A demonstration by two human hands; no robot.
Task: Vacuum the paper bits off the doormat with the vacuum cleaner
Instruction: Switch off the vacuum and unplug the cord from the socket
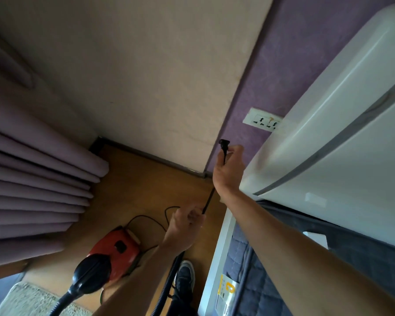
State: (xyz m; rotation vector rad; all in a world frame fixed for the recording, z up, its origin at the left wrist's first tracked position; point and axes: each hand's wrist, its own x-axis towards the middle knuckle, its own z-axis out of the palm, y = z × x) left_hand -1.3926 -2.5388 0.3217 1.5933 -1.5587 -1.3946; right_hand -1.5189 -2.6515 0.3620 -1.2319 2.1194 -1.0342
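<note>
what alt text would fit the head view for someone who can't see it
The right hand holds a black power plug up near a white wall socket on a purple wall, while the left hand grips the cord lower down. A red vacuum cleaner sits on the wooden floor below, near a beige doormat.

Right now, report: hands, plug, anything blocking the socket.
Right hand grips cord below plug, left hand grips cord lower. Plug short of wall socket, not in. Nothing between them.
</note>
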